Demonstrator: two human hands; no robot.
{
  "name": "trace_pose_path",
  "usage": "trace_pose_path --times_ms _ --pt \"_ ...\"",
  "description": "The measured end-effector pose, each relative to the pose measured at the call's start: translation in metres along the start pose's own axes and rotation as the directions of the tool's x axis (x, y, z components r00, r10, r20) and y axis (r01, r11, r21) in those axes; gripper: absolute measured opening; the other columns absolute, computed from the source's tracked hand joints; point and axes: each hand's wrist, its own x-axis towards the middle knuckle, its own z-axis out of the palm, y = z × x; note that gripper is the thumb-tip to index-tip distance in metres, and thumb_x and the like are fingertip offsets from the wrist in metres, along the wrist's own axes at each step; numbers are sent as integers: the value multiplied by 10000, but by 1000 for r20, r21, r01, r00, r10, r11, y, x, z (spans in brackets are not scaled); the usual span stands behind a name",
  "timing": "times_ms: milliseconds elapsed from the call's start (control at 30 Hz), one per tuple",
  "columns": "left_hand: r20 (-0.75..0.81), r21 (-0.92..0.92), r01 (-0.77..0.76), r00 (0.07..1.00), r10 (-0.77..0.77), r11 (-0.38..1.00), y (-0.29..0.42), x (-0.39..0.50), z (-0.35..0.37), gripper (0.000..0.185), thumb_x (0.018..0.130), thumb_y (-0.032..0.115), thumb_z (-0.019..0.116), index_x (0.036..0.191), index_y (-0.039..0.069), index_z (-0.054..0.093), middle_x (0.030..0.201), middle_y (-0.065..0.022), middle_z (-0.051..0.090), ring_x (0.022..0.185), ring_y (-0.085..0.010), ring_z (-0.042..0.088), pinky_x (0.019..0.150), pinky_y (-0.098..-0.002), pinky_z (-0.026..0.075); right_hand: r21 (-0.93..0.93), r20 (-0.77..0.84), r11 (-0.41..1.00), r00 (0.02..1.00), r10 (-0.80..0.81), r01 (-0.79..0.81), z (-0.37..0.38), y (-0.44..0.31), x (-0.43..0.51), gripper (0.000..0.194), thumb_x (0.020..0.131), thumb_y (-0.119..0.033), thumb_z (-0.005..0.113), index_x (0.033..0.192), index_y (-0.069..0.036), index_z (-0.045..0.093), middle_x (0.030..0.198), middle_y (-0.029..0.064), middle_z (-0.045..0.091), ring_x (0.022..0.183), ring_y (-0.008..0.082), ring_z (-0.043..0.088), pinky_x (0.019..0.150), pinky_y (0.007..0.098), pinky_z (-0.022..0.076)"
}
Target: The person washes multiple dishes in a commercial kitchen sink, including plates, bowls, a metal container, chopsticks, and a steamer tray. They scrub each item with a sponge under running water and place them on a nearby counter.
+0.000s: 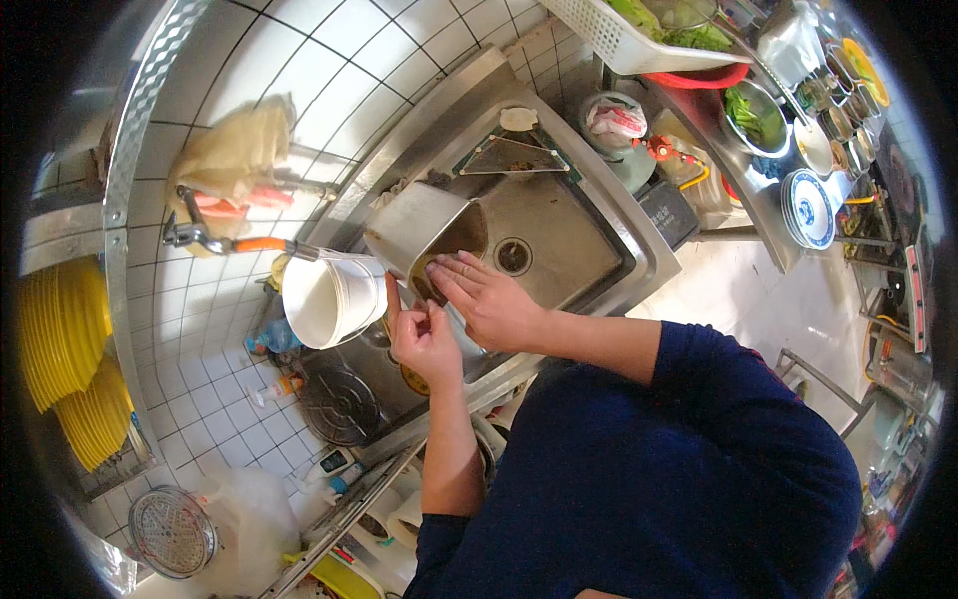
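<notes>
A deep rectangular metal container [419, 221] is tilted on its side over the left part of the stainless steel sink basin [561, 232], its opening facing the drain. My right hand [486, 299] lies at the mouth of this container, fingers extended and close together over some brownish matter inside. Just below, my left hand [426, 337] has its index finger pointing up by the container's lower corner and its other fingers curled; whether it grips the rim is unclear. Beside my left hand stands a white plastic bucket [329, 299], under a faucet with an orange section [262, 244].
A triangular corner strainer [513, 161] sits at the basin's far corner. At right, a metal counter holds stacked blue-and-white plates [808, 210] and a bowl of greens [756, 120]. Yellow plates [63, 329] fill a left shelf. A round black lid-like object [340, 404] lies near the bucket.
</notes>
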Motion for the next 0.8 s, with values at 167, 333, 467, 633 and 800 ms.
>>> trace_pose_path --times_ms 167,333,467,633,800 --pt "11 -67 90 996 -90 994 17 1 2 229 842 -87 670 740 -24 474 1505 -278 530 686 -163 593 573 -255 483 19 26 1000 1000 -14 14 -28 10 -22 724 787 -118 634 1463 67 453 1414 208 582 1410 348 478 1172 498 364" --pt "41 -37 -14 999 16 999 29 4 18 226 846 -90 665 736 -28 477 1518 -277 517 739 -170 643 596 -256 501 21 130 958 951 282 -287 -37 0 -31 864 728 -65 665 1543 -3 387 1117 132 717 1071 316 673 854 483 550" --pt "61 -15 23 998 -22 1000 34 8 26 231 849 -85 665 734 -34 472 1523 -280 511 847 -186 682 655 -274 533 168 109 946 959 261 -277 -37 6 -32 904 789 -111 650 1600 -23 261 1025 146 738 735 322 708 576 452 551" --pt "108 9 117 987 -117 993 38 2 35 251 845 -85 665 723 -32 453 1501 -288 531 953 -192 669 725 -290 543 72 182 979 967 176 -192 -46 33 -53 930 805 -120 646 1616 -22 203 1041 173 734 670 328 705 533 449 542" --pt "114 -89 52 993 -42 995 41 -2 50 264 840 -93 655 708 -24 437 1491 -289 541 1001 -199 657 759 -297 534 97 161 928 926 341 -359 -44 35 -65 966 792 -97 648 1635 -80 177 1223 178 698 734 334 726 566 446 570"
